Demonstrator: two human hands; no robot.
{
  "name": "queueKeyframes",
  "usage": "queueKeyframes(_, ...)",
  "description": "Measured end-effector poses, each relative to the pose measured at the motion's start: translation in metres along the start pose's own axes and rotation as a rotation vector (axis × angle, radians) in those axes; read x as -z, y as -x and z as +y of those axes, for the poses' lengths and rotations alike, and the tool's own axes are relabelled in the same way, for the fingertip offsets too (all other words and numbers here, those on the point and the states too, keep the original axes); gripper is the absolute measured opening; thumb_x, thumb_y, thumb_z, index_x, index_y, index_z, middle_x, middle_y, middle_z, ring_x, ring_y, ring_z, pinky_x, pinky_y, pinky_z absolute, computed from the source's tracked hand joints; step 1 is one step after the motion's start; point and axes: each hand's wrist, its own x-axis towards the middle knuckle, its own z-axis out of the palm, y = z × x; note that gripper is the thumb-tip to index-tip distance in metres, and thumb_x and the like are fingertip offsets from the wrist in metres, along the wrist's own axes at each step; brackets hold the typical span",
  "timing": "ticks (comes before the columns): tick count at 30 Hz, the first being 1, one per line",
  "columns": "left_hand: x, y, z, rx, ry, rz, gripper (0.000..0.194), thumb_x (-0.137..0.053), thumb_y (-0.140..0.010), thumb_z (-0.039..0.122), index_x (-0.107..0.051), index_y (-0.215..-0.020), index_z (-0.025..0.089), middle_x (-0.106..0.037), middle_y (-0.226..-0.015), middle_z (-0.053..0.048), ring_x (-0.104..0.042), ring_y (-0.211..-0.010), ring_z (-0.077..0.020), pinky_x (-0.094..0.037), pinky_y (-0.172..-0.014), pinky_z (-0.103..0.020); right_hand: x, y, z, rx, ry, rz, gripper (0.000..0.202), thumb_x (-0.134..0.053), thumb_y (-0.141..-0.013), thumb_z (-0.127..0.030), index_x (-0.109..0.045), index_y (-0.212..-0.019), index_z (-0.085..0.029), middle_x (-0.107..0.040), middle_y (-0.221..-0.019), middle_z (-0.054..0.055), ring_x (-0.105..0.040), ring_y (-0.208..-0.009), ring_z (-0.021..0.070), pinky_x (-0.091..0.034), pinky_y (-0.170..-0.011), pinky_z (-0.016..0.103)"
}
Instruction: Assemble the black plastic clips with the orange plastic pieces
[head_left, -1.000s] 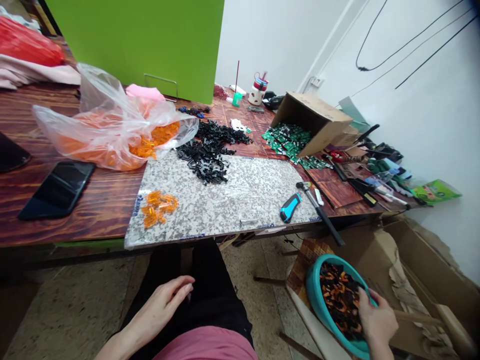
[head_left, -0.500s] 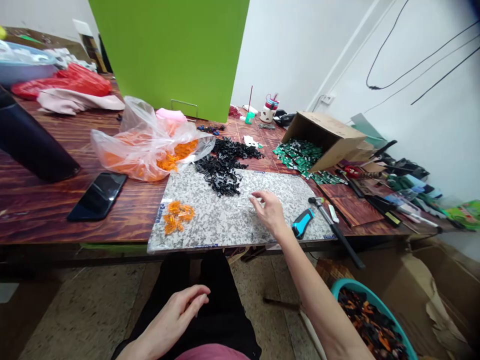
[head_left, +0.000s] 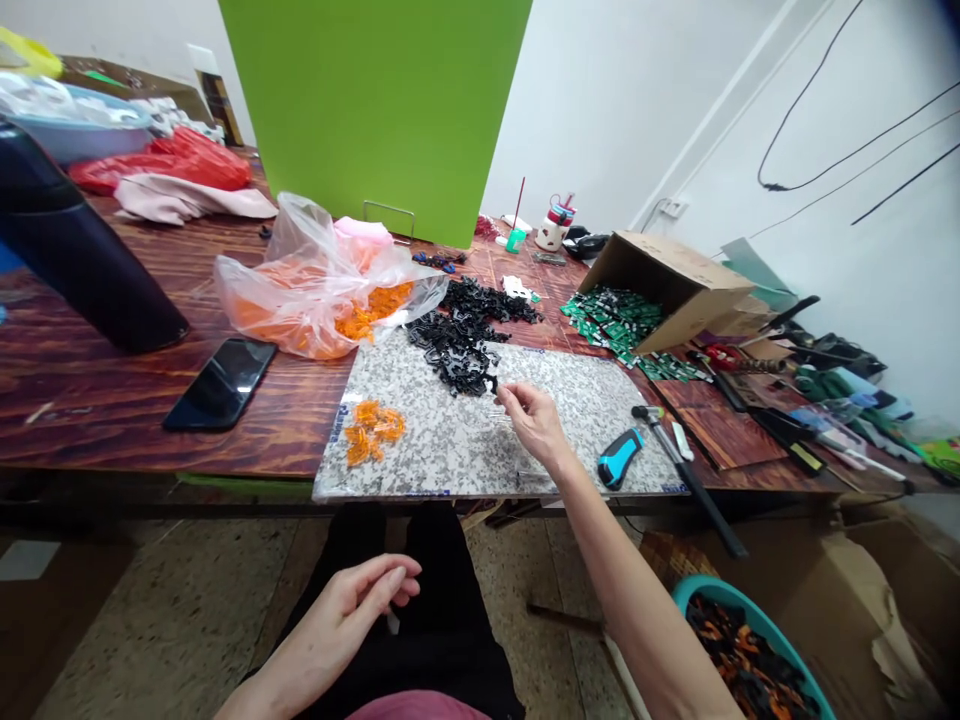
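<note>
My right hand [head_left: 534,425] is closed in a pinch on a small black part [head_left: 491,383] at the near right edge of a heap of black parts [head_left: 457,340]. Beneath it lies a speckled stone slab [head_left: 442,440]. My left hand [head_left: 367,600] hovers over my lap with its fingers curled together; a small pale thing shows below the fingers, too small to name. Several orange clear pieces [head_left: 373,432] rest on the slab's left part. To the right of my right hand are a blue and black tool [head_left: 620,457] and a hammer [head_left: 690,480].
An orange-filled plastic bag [head_left: 300,310], a phone [head_left: 220,385] and a dark bottle [head_left: 82,250] stand or lie on the left. At the right, a cardboard box [head_left: 675,285] spills green parts [head_left: 619,318]. A teal basin [head_left: 686,590] sits below the table's right edge.
My right hand has moved slightly toward the black heap and taken a black part between its fingers. My left hand's fingers have drawn closer together. The view has shifted a little.
</note>
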Motion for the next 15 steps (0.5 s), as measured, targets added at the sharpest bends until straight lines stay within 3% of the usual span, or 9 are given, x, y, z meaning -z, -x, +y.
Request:
queueKeyframes(6,-0.007,-0.012,0.022,-0.159,0.138,0.095,0.042,-0.041,-0.094,0.04,-0.054,-0.128,0.021,-0.066,-0.117,-0.008,-0.06,-0.098,-0.021,-0.048,-0.083,-0.033,-0.015,0.063,-0.041,-0.202,-0.656,-0.146,0.037,-0.053,-0.085,-0.05,-0.062,-0.076,-0.016,-0.061,-0.069,0.003,-0.048,-0.055,0.0097,-0.037,-0.051,0.022)
queueKeyframes(8,-0.011,-0.016,0.03,-0.217,0.187,0.125,0.042,-0.041,-0.094,0.039,-0.051,-0.131,0.021,-0.063,-0.122,-0.009,-0.06,-0.1,-0.0214,-0.048,-0.083,-0.032,-0.024,0.08,-0.05,-0.254,-0.746,-0.203,0.038,-0.052,-0.086,-0.05,-0.061,-0.075,-0.016,-0.06,-0.068,0.002,-0.046,-0.054,0.009,-0.037,-0.051,0.021)
queueKeyframes(11,-0.012,-0.022,0.039,-0.256,0.265,0.201,0.044,-0.037,-0.095,0.04,-0.053,-0.128,0.016,-0.064,-0.12,-0.012,-0.061,-0.097,-0.0216,-0.05,-0.078,-0.031,-0.028,0.093,-0.057,-0.225,-0.698,-0.297,0.038,-0.049,-0.088,-0.05,-0.062,-0.076,-0.016,-0.059,-0.068,0.001,-0.049,-0.057,0.0102,-0.039,-0.054,0.022)
queueKeyframes(15,0.002,-0.024,0.051,-0.285,0.18,0.281,0.042,-0.039,-0.094,0.041,-0.055,-0.123,0.015,-0.064,-0.118,-0.011,-0.06,-0.099,-0.0211,-0.049,-0.08,-0.029,-0.014,0.091,-0.063,0.033,-0.404,-0.459,0.033,-0.043,-0.093,-0.039,-0.061,-0.078,-0.017,-0.059,-0.071,0.001,-0.051,-0.064,0.0118,-0.04,-0.059,0.023)
